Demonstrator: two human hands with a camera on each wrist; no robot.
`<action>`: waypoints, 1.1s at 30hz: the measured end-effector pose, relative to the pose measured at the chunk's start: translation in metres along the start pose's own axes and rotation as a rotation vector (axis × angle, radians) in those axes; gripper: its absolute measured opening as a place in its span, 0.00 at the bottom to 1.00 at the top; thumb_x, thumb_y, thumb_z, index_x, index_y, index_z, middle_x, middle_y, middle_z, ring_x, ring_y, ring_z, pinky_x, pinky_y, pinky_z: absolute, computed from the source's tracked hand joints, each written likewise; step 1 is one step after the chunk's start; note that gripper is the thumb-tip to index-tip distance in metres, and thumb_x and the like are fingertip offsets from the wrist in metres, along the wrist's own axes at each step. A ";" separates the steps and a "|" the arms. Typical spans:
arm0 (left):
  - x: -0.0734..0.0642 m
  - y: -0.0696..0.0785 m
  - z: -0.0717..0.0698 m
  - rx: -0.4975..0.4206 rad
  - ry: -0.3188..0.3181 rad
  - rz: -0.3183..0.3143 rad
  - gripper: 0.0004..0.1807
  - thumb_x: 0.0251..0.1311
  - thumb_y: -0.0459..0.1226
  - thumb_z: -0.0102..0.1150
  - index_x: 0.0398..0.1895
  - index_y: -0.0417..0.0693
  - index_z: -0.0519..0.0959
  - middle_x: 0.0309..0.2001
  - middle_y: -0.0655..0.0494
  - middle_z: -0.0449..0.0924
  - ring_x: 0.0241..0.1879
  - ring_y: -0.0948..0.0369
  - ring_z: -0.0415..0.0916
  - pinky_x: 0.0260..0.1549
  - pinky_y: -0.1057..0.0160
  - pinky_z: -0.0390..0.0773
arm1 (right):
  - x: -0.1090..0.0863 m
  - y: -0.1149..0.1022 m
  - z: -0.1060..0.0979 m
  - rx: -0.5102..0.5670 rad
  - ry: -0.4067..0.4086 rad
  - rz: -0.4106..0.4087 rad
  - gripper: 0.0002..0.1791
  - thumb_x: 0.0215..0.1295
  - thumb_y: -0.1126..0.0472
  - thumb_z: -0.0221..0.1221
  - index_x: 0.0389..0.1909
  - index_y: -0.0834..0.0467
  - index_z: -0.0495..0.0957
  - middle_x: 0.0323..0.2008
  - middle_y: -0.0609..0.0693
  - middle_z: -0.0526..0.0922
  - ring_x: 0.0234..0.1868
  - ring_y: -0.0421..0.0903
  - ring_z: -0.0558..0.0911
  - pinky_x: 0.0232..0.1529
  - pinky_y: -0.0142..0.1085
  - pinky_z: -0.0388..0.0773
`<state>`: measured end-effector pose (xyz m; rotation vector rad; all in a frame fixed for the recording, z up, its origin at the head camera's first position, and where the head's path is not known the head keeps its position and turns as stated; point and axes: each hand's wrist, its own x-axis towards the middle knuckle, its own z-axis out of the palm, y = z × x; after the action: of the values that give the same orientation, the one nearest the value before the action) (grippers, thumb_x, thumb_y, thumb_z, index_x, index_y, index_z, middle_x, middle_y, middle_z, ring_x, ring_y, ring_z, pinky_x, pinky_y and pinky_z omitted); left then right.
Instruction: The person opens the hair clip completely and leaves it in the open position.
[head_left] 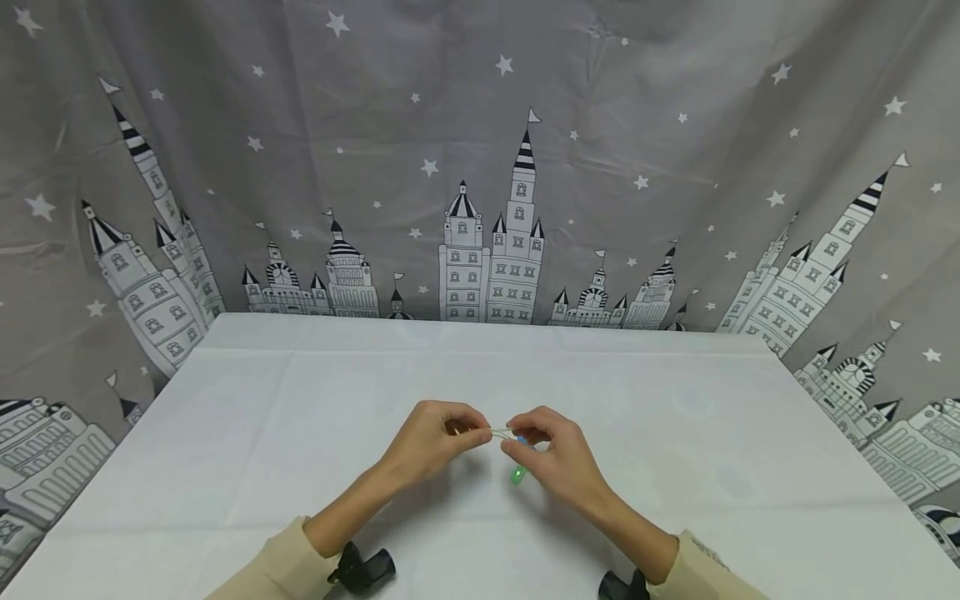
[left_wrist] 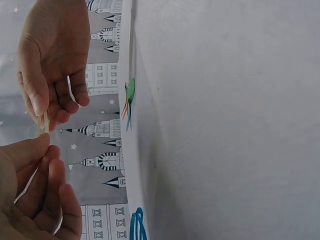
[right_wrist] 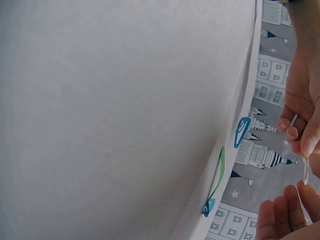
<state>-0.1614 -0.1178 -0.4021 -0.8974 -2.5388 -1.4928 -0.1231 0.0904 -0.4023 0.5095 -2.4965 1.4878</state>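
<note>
I count one pale clip (head_left: 501, 432) above the white table (head_left: 225, 467), pinched at opposite ends by left hand (head_left: 437, 439) and right hand (head_left: 555, 454). On the table: one green clip (head_left: 517, 476), two blue clips (right_wrist: 238, 140).

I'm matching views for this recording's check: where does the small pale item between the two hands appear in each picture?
Head: the pale item is below the picture's centre, between the left hand and right hand.
Left wrist: near the left edge, around mid-height.
Right wrist: near the right edge, below mid-height.
Shared landmark: the gray castle-print curtain, at the left in the left wrist view and the right in the right wrist view.
</note>
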 end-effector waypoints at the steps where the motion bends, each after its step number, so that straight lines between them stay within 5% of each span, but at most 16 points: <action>1: 0.000 0.000 0.000 -0.002 -0.001 0.001 0.03 0.59 0.38 0.69 0.30 0.50 0.87 0.27 0.67 0.82 0.27 0.66 0.74 0.30 0.65 0.75 | 0.000 0.000 0.000 0.003 -0.001 -0.005 0.08 0.59 0.64 0.68 0.40 0.59 0.84 0.33 0.45 0.80 0.36 0.44 0.79 0.44 0.45 0.78; 21: -0.003 -0.001 -0.003 0.022 -0.024 -0.062 0.04 0.60 0.39 0.68 0.31 0.50 0.87 0.27 0.68 0.81 0.27 0.64 0.73 0.29 0.64 0.74 | 0.001 0.002 0.002 -0.022 -0.016 -0.004 0.06 0.57 0.65 0.69 0.35 0.54 0.85 0.29 0.40 0.79 0.34 0.41 0.78 0.41 0.42 0.78; 33: -0.007 -0.006 -0.008 0.053 -0.060 -0.022 0.02 0.59 0.37 0.68 0.32 0.50 0.87 0.31 0.66 0.83 0.28 0.66 0.74 0.29 0.64 0.75 | 0.001 0.000 0.004 -0.017 -0.061 0.023 0.04 0.57 0.64 0.69 0.34 0.54 0.85 0.30 0.40 0.79 0.35 0.41 0.78 0.43 0.41 0.78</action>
<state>-0.1606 -0.1290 -0.4045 -0.9243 -2.6253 -1.4183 -0.1241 0.0863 -0.4041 0.5322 -2.5675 1.4791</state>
